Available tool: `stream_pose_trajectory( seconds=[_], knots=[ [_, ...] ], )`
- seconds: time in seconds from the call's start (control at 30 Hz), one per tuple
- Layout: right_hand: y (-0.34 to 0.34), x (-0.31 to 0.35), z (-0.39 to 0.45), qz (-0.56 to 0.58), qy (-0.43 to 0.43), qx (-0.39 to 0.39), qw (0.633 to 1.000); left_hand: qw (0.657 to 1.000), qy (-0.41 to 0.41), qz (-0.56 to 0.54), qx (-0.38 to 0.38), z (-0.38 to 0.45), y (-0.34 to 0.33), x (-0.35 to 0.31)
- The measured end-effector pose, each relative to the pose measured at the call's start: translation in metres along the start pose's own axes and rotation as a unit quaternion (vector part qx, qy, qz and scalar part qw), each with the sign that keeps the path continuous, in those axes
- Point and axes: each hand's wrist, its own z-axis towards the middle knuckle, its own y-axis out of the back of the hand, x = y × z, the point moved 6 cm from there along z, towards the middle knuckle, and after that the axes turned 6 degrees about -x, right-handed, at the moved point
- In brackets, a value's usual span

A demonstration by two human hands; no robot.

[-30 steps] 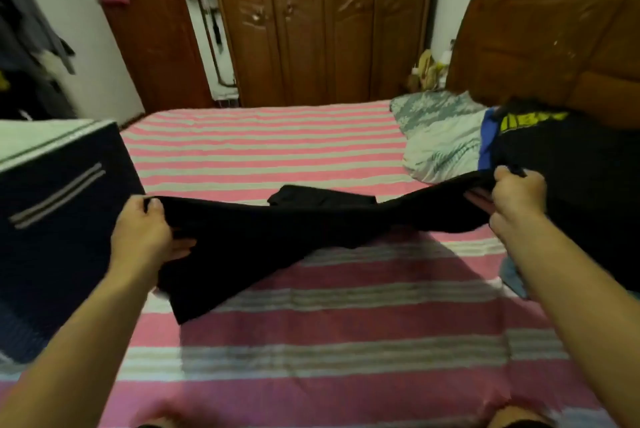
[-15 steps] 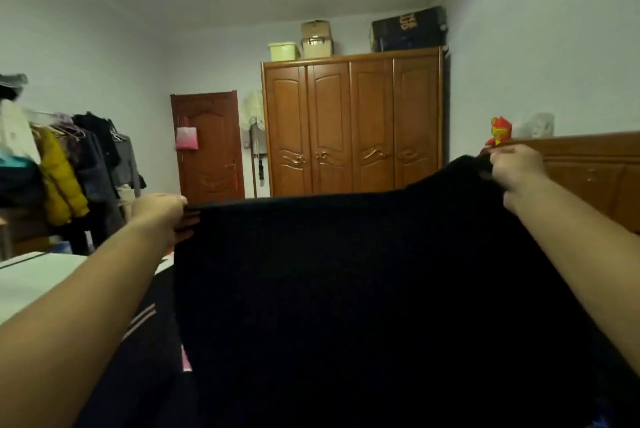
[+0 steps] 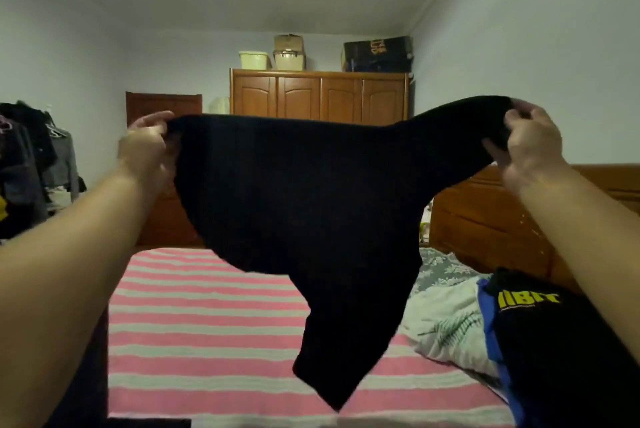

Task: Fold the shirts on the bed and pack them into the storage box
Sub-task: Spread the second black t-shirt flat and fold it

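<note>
A black shirt [image 3: 311, 205] hangs in the air in front of me, spread wide above the pink-striped bed [image 3: 207, 341]. My left hand [image 3: 147, 147] pinches its upper left edge and my right hand [image 3: 530, 147] grips its upper right edge. One end of the shirt dangles down to a point over the bed. More shirts, a black one with yellow print [image 3: 554, 330] over a blue one [image 3: 490, 334], lie piled at the bed's right side. The dark storage box [image 3: 93, 375] shows only as a sliver at the lower left, behind my left forearm.
A floral pillow [image 3: 446, 316] lies at the head of the bed before the wooden headboard [image 3: 485, 219]. A wooden wardrobe [image 3: 318, 98] with boxes on top stands at the far wall beside a door [image 3: 162, 105]. Clothes hang on a rack [image 3: 31, 157] at the left.
Both hands lifted the black shirt off the bed and raised it high. The shirt now swings away from me, uncovering the bed below, and my view has tilted up toward the room.
</note>
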Motion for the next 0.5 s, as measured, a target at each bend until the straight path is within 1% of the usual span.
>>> stream_pose_trajectory(
  seconds=[0.07,0.13,0.2,0.3,0.37,0.4,0.47,0.5],
  knots=[
    [0.026,0.002,-0.034,-0.001,0.005,-0.006,1.0,1.0,0.011,0.016,0.009,-0.021,0.024,0.009],
    [0.062,-0.014,-0.076,-0.019,-0.014,-0.017,1.0,0.998,0.052,0.035,-0.004,-0.053,0.062,0.034],
    [0.108,-0.045,-0.128,-0.042,-0.049,-0.017,0.998,0.991,0.112,0.062,-0.037,-0.096,0.112,0.07],
    [0.193,-0.109,-0.216,-0.116,-0.13,-0.035,0.984,0.967,0.194,0.162,-0.029,-0.193,0.18,0.138],
    [0.252,-0.158,-0.276,-0.204,-0.195,-0.044,0.958,0.941,0.256,0.217,-0.044,-0.267,0.233,0.191],
    [0.282,-0.184,-0.305,-0.274,-0.223,-0.035,0.935,0.922,0.288,0.254,-0.045,-0.304,0.26,0.218],
    [0.333,-0.232,-0.356,-0.403,-0.284,0.009,0.87,0.877,0.359,0.317,-0.047,-0.363,0.306,0.267],
    [0.353,-0.249,-0.376,-0.444,-0.316,0.035,0.838,0.857,0.387,0.334,-0.058,-0.386,0.324,0.284]
  ],
)
